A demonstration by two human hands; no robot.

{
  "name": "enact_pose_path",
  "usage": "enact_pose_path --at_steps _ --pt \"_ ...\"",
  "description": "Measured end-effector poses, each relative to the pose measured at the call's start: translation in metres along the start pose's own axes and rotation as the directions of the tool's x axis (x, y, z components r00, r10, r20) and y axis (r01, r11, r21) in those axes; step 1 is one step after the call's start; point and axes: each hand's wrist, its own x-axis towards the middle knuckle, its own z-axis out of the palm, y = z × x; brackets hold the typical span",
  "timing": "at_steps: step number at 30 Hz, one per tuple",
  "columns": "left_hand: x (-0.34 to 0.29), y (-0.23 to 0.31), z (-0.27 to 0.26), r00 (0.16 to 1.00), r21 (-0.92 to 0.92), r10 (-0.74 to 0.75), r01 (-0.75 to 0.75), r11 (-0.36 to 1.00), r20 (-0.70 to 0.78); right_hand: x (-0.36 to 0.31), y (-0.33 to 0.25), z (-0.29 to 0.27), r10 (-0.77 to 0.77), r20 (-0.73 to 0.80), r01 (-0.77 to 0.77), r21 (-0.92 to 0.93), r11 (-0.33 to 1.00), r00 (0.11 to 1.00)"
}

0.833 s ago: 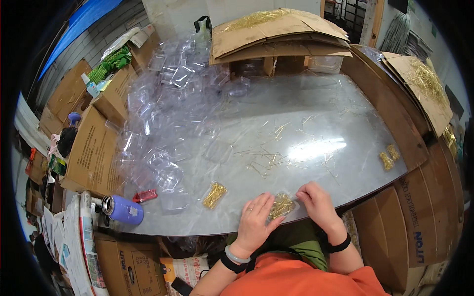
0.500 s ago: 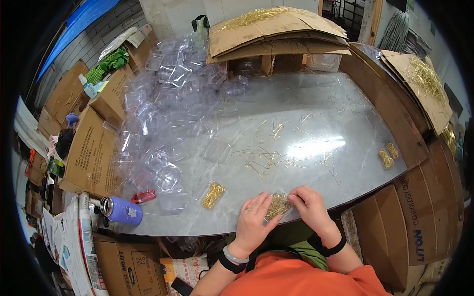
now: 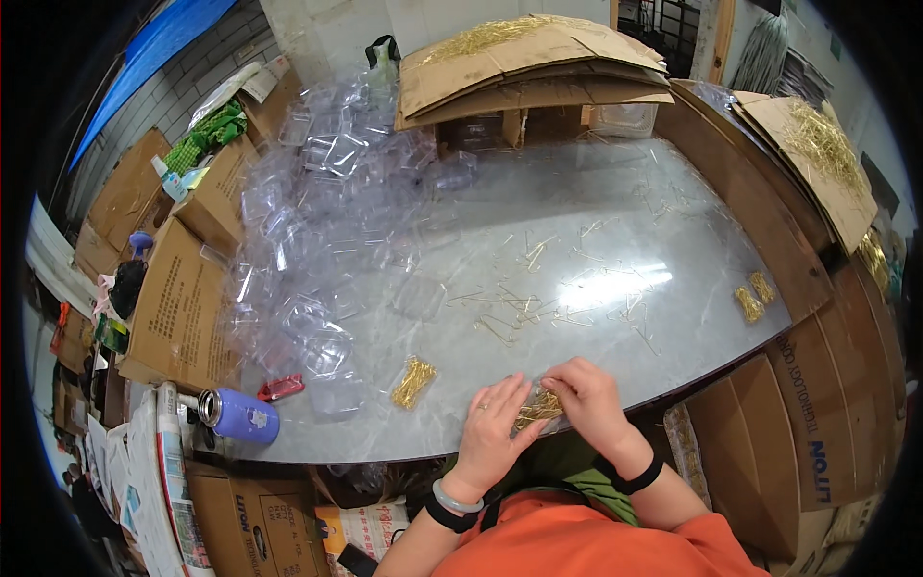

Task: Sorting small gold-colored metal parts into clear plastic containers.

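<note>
At the table's near edge, a small clear plastic box (image 3: 540, 408) holds a bundle of thin gold-coloured wire hooks. My left hand (image 3: 494, 423) grips its left side, thumb along the near edge and fingers on the far side. On the box's right far corner, my right hand (image 3: 584, 396) pinches the plastic with bent fingers; the fingertips partly hide what they press. To the left lies another filled box (image 3: 413, 383) of gold hooks. Loose gold hooks (image 3: 519, 306) are scattered over the grey table (image 3: 413, 438) beyond my hands.
Clear empty boxes (image 3: 327, 202) are heaped along the left side. A purple bottle (image 3: 246, 415) and a red object (image 3: 281, 388) sit near the left front. Two bundles of gold hooks (image 3: 749, 304) lie at the right edge. Cardboard (image 3: 534, 72) with more hooks stands at the back.
My right hand has shifted slightly left and away from me along the box. The hooks inside show more plainly. My left hand stays in place.
</note>
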Motion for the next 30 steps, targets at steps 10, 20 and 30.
enact_pose_path --at_steps 10,20,30 --pt "-0.001 0.002 0.001 1.000 -0.004 -0.009 0.009 1.000 -0.008 -0.027 -0.004 -0.019 -0.101 -0.093 0.106 0.047 0.993 0.990" --pt "0.000 0.002 -0.004 0.998 0.004 0.053 -0.054 0.999 0.035 -0.029 0.005 -0.002 -0.082 -0.199 0.053 -0.145 0.988 0.977" --pt "0.000 0.003 0.000 0.999 0.030 0.039 -0.039 0.999 0.003 -0.035 0.000 0.008 -0.262 -0.218 0.188 -0.312 0.931 0.940"
